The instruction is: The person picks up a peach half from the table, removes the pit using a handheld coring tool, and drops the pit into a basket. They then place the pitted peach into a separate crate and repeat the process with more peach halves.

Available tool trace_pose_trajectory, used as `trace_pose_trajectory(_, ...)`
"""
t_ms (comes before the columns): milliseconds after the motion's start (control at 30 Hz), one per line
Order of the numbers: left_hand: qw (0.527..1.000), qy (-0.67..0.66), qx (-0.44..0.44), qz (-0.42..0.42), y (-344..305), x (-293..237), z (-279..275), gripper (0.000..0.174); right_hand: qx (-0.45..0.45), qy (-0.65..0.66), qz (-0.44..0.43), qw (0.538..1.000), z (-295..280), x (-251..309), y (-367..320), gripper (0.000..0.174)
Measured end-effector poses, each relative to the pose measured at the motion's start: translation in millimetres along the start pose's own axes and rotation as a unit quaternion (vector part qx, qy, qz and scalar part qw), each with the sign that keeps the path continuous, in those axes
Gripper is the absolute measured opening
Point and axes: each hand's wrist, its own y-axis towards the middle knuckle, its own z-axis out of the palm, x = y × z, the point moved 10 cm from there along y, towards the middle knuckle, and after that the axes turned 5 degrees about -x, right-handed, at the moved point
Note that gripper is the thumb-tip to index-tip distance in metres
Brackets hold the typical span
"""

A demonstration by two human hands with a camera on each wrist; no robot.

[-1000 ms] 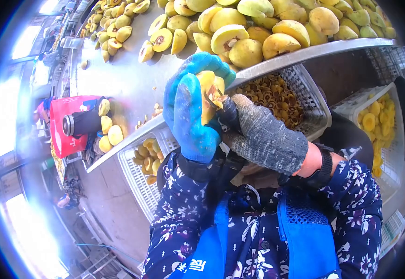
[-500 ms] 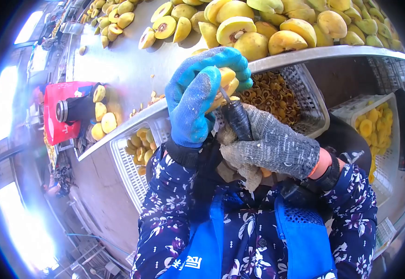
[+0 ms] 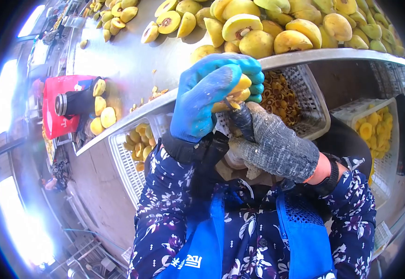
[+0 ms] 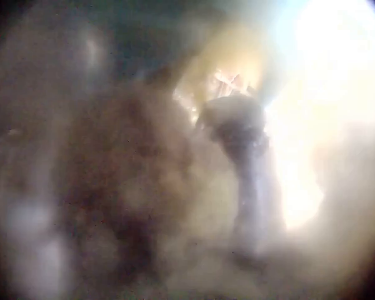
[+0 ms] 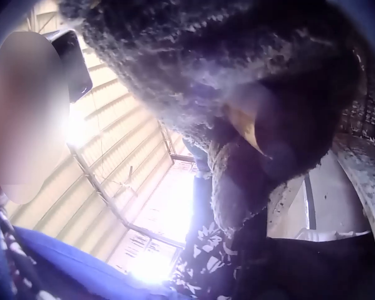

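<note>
In the head view my left hand (image 3: pixel 202 100), in a blue rubber-coated glove, curls round a yellow peach half (image 3: pixel 240 87), its thumb across the near side. My right hand (image 3: pixel 279 146), in a grey knit glove, grips the black-wrapped handle (image 3: pixel 243 122) of a small pitting knife. The thin blade meets the peach's cut face, mostly hidden by the fruit and the glove. The blurred left wrist view has the peach flesh (image 4: pixel 240 59) above a dark shaft. Grey glove fabric (image 5: pixel 194 75) fills the top of the right wrist view.
Peach halves (image 3: pixel 304 30) lie piled on the metal table (image 3: pixel 114 56), whose raised edge runs just beyond my hands. Below it stand a crate (image 3: pixel 316 95) of brown-yellow scraps, a crate (image 3: pixel 394 153) of yellow pieces and a left crate (image 3: pixel 123 153) of peaches. A red bag (image 3: pixel 54 116) hangs left.
The left hand has tilted to the right and wrapped further over the peach half, hiding more of its cut face. The right hand has dropped slightly, with the knife still at the fruit.
</note>
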Motion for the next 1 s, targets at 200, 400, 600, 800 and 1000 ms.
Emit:
trace_pose_trajectory(200,0.991,0.037,0.1,-0.081,-0.5,12.2,9.6,0.043,0.119,0.178,0.241,0.946,23.5,-26.9,-17.7,0.022)
trace_pose_trajectory(400,0.986,0.035,0.129,-0.096,-5.0,16.8,17.8,0.045,0.212,0.31,0.361,0.854,29.5,-7.7,-37.6,0.024)
trace_pose_trajectory(600,0.977,-0.125,0.158,-0.069,-11.0,0.4,32.7,0.038,0.235,0.436,0.342,0.799,31.8,0.9,-43.4,0.028)
trace_pose_trajectory(800,0.979,-0.166,0.109,-0.056,-5.5,2.1,26.4,0.039,0.234,0.34,0.273,0.869,28.0,-4.4,-29.2,0.03)
trace_pose_trajectory(1000,0.993,-0.118,0.004,0.008,1.2,2.7,10.0,0.043,-0.035,-0.197,0.071,0.977,-22.0,4.1,2.3,0.03)
